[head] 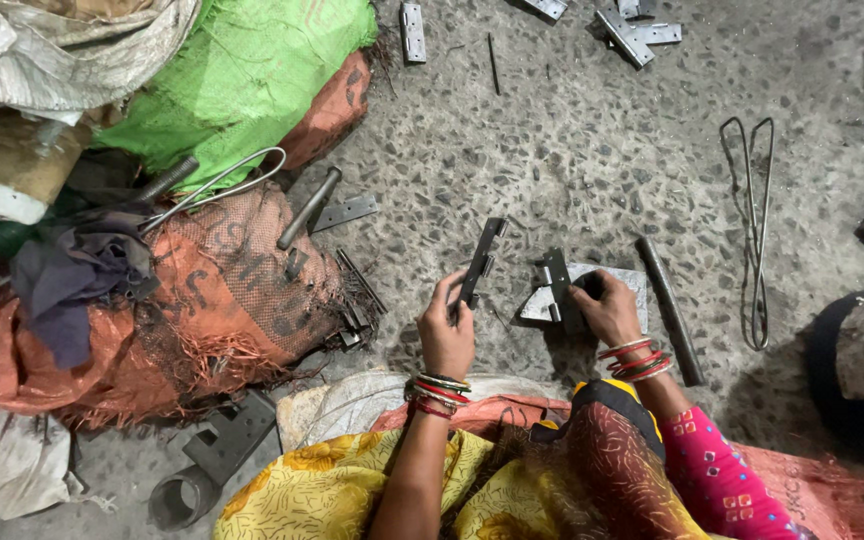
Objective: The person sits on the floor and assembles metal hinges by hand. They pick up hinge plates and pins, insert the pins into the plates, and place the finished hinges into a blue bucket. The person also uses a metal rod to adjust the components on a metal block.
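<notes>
The left hand (447,330) is holding a dark grey metal hinge leaf (480,262), a narrow flat strip with small knuckle tabs jutting from one long edge. Its fingers are clamping round the lower end of the strip, which is rising clear of the floor just left of the flat metal block (632,285). The strip's long axis is tilting, its free end pointing up and slightly right in the view, away from the person.

The right hand (607,310) is pressing a second hinge leaf (555,283) onto that block; its fingers are closing on the leaf's right side. This leaf is standing nearly straight up the view, its tabs facing left.

Left of the block, an orange woven sack (222,290) is lying bunched on the speckled stone floor (572,150), with faint dark lettering across its mesh. A bright green woven sack (252,70) is sitting beyond it, far up-left of the block. A dark metal rod (670,310) is lying just right of the block, running near-vertical.
</notes>
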